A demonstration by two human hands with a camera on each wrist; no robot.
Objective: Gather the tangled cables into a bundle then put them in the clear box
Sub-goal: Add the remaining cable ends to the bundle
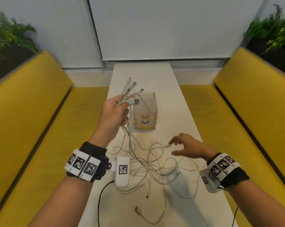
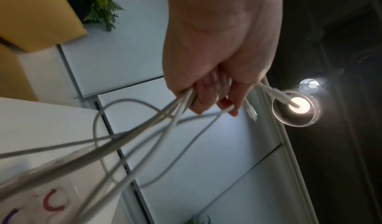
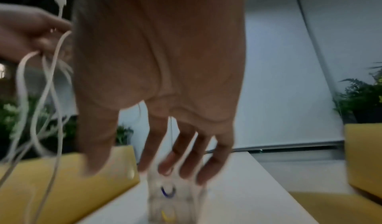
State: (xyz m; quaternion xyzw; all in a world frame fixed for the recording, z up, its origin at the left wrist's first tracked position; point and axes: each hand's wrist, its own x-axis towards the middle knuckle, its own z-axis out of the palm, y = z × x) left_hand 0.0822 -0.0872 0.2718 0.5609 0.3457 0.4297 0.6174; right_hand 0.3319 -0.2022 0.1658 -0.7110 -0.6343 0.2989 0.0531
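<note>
Several cables (image 1: 148, 163) lie tangled on my worktop (image 1: 176, 102); left hand (image 1: 113, 112) grips their plug ends, raised beside the clear box (image 1: 145, 110). Right hand (image 1: 187, 147) hovers open, fingers spread.

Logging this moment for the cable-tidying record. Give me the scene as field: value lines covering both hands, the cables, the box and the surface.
left hand: raised beside the box, grips several cable ends
right hand: open, fingers spread above the loose tangle, holding nothing
cables: white, mostly still tangled on the table, strands trailing up to the left hand
clear box: upright, holds no cables, coloured arcs on its front
table: white, narrow, between yellow benches
</note>
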